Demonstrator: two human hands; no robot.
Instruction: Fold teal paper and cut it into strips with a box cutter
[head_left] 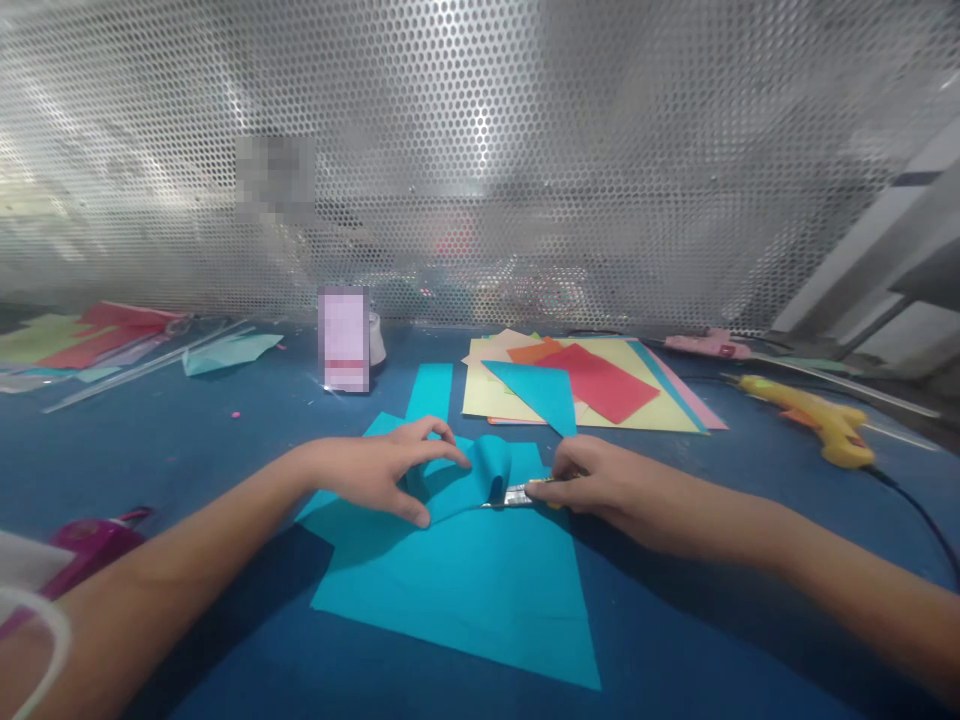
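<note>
A large sheet of blue paper [457, 590] lies on the table, with other blue pieces under its far edge. My left hand [375, 470] rests on the left side of the paper, fingers spread and thumb near a cut edge. In my right hand [592, 485] is a utility knife [517, 495], its metal end and thin blade pointing left into the paper; my fingers hide most of its handle. Just beyond the blade, a strip of blue paper [491, 460] curls upward. A blue paper strip [431, 390] sticks out past my left hand.
Coloured paper sheets [652, 385] are stacked at the far right. A yellow hot glue gun [817, 415] with a cord lies further right. A phone [343, 340] stands upright before the perforated metal panel [480, 200]. A purple tool [97, 550] is beside my left forearm.
</note>
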